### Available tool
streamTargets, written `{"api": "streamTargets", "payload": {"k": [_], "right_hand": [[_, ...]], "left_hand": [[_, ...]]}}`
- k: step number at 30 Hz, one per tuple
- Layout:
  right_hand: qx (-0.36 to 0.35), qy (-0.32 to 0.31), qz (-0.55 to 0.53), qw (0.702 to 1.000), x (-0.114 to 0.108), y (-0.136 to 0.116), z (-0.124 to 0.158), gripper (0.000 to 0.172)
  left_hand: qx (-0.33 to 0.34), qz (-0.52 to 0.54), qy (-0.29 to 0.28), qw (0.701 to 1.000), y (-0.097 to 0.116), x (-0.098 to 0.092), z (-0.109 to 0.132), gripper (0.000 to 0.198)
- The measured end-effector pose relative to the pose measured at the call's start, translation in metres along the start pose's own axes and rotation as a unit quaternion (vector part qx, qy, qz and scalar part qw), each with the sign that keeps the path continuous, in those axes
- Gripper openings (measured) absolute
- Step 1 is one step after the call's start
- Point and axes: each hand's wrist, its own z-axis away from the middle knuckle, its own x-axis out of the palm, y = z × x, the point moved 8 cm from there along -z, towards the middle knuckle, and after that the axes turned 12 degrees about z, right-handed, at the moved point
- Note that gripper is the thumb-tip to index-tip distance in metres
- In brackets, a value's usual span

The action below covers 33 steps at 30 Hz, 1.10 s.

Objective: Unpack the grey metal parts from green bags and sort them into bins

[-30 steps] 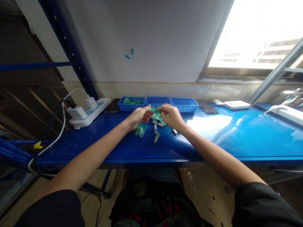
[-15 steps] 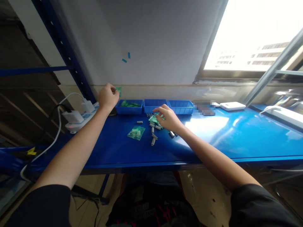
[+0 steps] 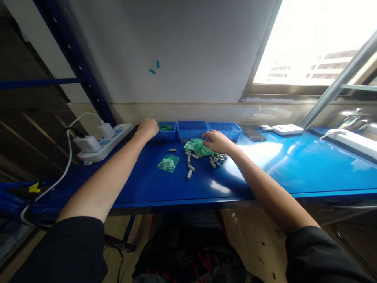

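My left hand (image 3: 149,127) is at the left end of the left blue bin (image 3: 166,136), which holds green packets (image 3: 165,127). Its back faces me and hides the fingers, so its grip cannot be made out. Over on the right, my right hand (image 3: 218,142) hovers at a pile of clear green bags (image 3: 198,146), fingers apart and slightly bent. Small grey metal cylinders (image 3: 189,174) lie in front of that pile, with a cluster of metal parts (image 3: 218,160) below my right wrist. One green bag with pale pieces inside (image 3: 168,163) lies flat by itself.
Two more blue bins, the middle one (image 3: 193,134) and the right one (image 3: 225,135), line the wall. A white power strip (image 3: 101,151) with plugs and cables is at left. At right lie a white device (image 3: 288,129) and a blurred dark object (image 3: 253,133).
My left hand has come down from above the left bin to its end; the green bag it held is now out of sight. My right hand has moved slightly right, uncovering more of the pile.
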Motion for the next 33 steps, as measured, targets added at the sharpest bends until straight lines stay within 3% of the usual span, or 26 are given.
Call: {"api": "streamTargets", "payload": {"k": [3,5,7,9,11,15,18,22,24,28,30,33], "right_hand": [[-0.031,-0.066,0.023,0.997,0.008,-0.002,0.005,0.05],[-0.038,-0.088,0.021,0.995,0.009,-0.001,0.007,0.053],[-0.04,-0.086,0.02,0.995,0.007,0.0,0.006,0.05],[-0.036,-0.066,0.025,0.997,0.004,0.002,0.004,0.046],[-0.035,-0.039,0.03,0.998,0.003,0.003,0.002,0.046],[-0.06,-0.006,0.023,0.998,0.007,-0.007,-0.001,0.042],[-0.043,0.015,0.016,0.999,0.007,-0.013,-0.002,0.026],[0.027,0.074,0.002,0.997,-0.003,-0.005,-0.003,0.027],[0.027,0.086,0.0,0.996,-0.002,-0.003,-0.004,0.024],[-0.031,0.05,0.008,0.998,0.012,-0.006,-0.005,0.039],[-0.032,0.04,0.005,0.999,0.016,-0.006,-0.006,0.033],[0.014,0.095,-0.024,0.995,0.004,-0.002,-0.006,0.025]], "left_hand": [[0.004,0.026,-0.021,0.999,0.004,0.007,0.008,0.058],[0.018,0.05,-0.003,0.999,0.009,0.008,0.02,0.064],[0.085,0.077,0.064,0.991,0.022,0.001,0.043,0.066],[0.193,0.111,0.119,0.968,0.042,-0.004,0.076,0.063],[0.273,0.143,0.096,0.947,0.061,0.003,0.109,0.062],[0.326,0.159,0.018,0.932,0.091,0.026,0.145,0.056],[0.302,0.171,0.009,0.938,0.105,0.036,0.139,0.051],[0.285,0.176,0.045,0.941,0.119,0.033,0.123,0.046],[0.286,0.175,0.061,0.94,0.123,0.027,0.118,0.041],[0.268,0.209,0.072,0.938,0.116,0.018,0.113,0.031],[0.261,0.242,0.073,0.932,0.109,0.016,0.114,0.03],[0.266,0.291,0.064,0.917,0.101,0.016,0.117,0.028]]}}
